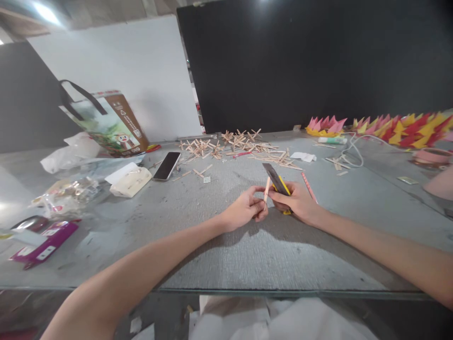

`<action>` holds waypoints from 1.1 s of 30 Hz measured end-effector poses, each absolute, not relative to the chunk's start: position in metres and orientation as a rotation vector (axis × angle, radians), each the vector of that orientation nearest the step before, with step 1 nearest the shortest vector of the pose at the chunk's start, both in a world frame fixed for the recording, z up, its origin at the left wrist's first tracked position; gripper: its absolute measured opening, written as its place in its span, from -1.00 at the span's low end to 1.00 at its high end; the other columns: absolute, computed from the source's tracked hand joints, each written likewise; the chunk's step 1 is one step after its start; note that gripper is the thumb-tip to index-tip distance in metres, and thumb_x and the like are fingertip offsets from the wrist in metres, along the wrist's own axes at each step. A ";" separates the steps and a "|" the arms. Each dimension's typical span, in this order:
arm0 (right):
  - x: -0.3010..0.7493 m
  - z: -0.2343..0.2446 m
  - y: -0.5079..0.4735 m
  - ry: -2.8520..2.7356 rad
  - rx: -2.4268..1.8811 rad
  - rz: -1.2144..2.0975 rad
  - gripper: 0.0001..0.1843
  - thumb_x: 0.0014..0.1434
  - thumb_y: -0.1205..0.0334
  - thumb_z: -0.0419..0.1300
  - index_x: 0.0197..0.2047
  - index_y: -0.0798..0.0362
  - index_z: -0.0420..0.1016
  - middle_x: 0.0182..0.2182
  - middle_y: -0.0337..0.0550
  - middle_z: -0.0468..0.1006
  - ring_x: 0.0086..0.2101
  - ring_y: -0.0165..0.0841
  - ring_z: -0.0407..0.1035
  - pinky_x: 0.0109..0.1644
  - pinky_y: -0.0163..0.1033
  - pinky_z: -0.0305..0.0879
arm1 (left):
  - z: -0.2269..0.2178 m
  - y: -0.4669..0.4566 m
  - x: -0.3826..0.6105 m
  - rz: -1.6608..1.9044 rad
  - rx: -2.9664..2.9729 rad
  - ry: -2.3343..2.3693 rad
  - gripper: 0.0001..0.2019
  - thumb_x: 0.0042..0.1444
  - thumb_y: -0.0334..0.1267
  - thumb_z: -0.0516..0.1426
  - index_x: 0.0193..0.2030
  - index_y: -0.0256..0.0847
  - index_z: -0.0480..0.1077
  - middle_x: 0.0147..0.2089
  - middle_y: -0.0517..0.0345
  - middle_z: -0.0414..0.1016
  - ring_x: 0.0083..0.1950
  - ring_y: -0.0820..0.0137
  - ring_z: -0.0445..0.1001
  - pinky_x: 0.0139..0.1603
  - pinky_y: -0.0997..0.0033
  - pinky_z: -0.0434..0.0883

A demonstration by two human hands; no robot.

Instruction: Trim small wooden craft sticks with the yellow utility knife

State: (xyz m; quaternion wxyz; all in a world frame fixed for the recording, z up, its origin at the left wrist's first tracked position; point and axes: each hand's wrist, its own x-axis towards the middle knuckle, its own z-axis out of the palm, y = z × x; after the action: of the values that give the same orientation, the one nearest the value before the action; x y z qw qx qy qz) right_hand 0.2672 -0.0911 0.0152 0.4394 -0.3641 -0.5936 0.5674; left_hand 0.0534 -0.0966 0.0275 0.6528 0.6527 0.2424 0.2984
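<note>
My left hand [252, 206] is closed on a thin wooden craft stick [267, 190], which stands nearly upright between the fingers. In my right hand [296, 202] is a yellow and black utility knife [279, 183], its dark blade end pointing up and to the left. The fingertips of both hands come close together around the stick; I cannot tell whether the knife touches it. Just beyond my right hand lies a red-and-white patterned strip [309, 187]. Farther back on the grey table [212, 245] is a pile of wooden craft sticks [244, 140], several joined into star shapes.
At left stand a printed carry bag [116, 125], a phone [167, 166], a tissue pack [130, 182] and a purple package [46, 243]. Folded paper pieces [406, 130], a glue stick [332, 140], a white cable [357, 151] and a tape roll [432, 156] lie at right.
</note>
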 end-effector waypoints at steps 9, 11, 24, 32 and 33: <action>0.267 0.021 -0.093 -1.452 -0.940 1.433 -0.57 0.15 -0.11 0.47 -0.24 0.05 0.48 -0.63 -0.47 0.11 -0.62 -0.52 -0.07 -0.53 -0.27 -0.19 | 0.025 -0.100 0.056 0.708 1.566 0.681 -0.68 0.40 -0.23 0.04 0.21 -0.19 0.09 -0.48 0.41 0.31 -0.52 0.52 0.25 -0.38 0.48 0.21; 0.268 0.021 -0.092 -1.466 -0.960 1.428 -0.57 0.15 -0.11 0.47 -0.24 0.05 0.48 -0.63 -0.47 0.13 -0.62 -0.52 -0.05 -0.52 -0.27 -0.18 | 0.025 -0.099 0.056 0.704 1.575 0.691 -0.69 0.40 -0.22 0.03 0.20 -0.17 0.08 -0.48 0.41 0.31 -0.53 0.52 0.24 -0.40 0.50 0.19; 0.267 0.025 -0.096 -1.550 -1.057 1.283 -0.59 0.18 -0.14 0.42 -0.31 0.00 0.43 -0.65 -0.44 0.16 -0.63 -0.48 0.01 -0.54 -0.27 -0.14 | 0.027 -0.100 0.059 0.679 1.585 0.761 -0.69 0.36 -0.30 0.01 0.19 -0.21 0.07 -0.53 0.43 0.26 -0.57 0.52 0.18 -0.47 0.51 0.17; 0.267 0.033 -0.097 -1.695 -1.202 1.040 -0.66 0.21 -0.08 0.35 -0.35 -0.01 0.43 -0.61 -0.38 0.22 -0.60 -0.46 0.07 -0.53 -0.29 -0.07 | 0.025 -0.102 0.060 0.686 1.618 0.774 -0.71 0.38 -0.29 0.01 0.18 -0.21 0.06 -0.53 0.42 0.31 -0.57 0.53 0.19 -0.46 0.50 0.19; 0.267 0.032 -0.097 -1.707 -1.206 1.016 -0.67 0.21 -0.07 0.34 -0.35 -0.01 0.43 -0.60 -0.38 0.23 -0.59 -0.46 0.07 -0.53 -0.29 -0.06 | 0.025 -0.102 0.060 0.685 1.623 0.765 -0.70 0.38 -0.30 0.01 0.18 -0.21 0.06 -0.52 0.41 0.33 -0.57 0.53 0.20 -0.46 0.50 0.19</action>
State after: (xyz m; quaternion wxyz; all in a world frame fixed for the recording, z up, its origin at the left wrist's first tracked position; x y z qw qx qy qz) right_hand 0.2672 -0.0968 0.0325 0.3973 -0.4763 -0.6740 0.4013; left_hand 0.0598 -0.1017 0.0253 0.5734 0.6922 0.3265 0.2923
